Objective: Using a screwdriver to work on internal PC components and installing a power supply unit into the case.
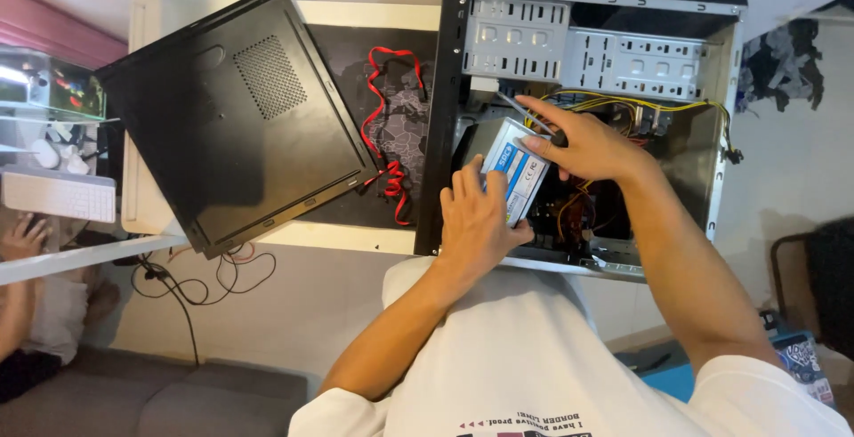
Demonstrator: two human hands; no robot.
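Power supply unit (514,170), a grey metal box with a blue label, sits inside the open computer case (725,117) on the counter (356,237). Left hand (476,219) grips its near end; right hand (583,143) clasps the far end. Best kept level, clear of the yellow cables (623,103). Drive cage (578,50) looks empty.

The computer case (587,54) is bare grey metal inside. The side panel (236,121) is matt black metal. The power box (514,170) looks shiny.
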